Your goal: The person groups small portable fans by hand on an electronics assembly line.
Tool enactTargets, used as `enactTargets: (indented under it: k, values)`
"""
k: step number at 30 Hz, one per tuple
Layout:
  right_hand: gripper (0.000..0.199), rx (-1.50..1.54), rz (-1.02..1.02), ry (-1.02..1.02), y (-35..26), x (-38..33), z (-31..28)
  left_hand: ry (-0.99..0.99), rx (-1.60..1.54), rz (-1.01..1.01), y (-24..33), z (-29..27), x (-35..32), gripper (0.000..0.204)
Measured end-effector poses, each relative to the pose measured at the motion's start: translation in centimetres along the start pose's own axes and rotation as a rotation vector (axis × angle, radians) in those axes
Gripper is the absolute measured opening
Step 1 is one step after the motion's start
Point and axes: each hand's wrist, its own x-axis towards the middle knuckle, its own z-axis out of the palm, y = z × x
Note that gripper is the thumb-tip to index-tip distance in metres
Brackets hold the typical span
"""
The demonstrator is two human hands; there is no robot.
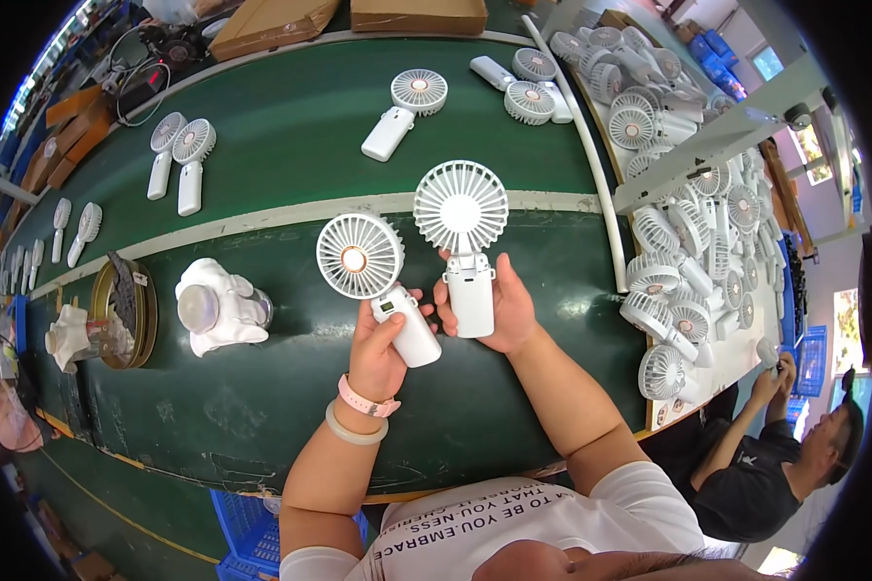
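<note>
My left hand (378, 349) is closed round the handle of a white handheld fan (360, 257), its thumb on the front near a small dark window. The grille with an orange-ringed hub faces up. In my right hand (511, 310) rests a second white handheld fan (461, 208), its plain round hub showing and its handle lying along the fingers and palm. Both fans are held side by side above the green bench, heads pointing away from me. A pink watch strap and a pale bangle are on my left wrist.
Several fans lie on the green belt (291, 126) beyond a pale rail. At right, a board holds a heap of white fans (688, 242); a person (775, 465) sits beside it. On the left stand a jar with white cloth (221, 308) and a round tin (136, 315).
</note>
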Motion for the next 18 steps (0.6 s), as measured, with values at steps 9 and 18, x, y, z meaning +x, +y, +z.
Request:
enactTargets:
  k: [9,18]
  values:
    - [0.060,-0.009,0.009,0.089,0.0,0.0,0.0,-0.023,-0.007,-0.051,0.1,-0.3,-0.3,0.036]
    - [0.045,-0.354,-0.107,0.420,0.6,0.0,1.6,0.013,-0.081,-0.049,0.0,-0.7,-0.3,0.031]
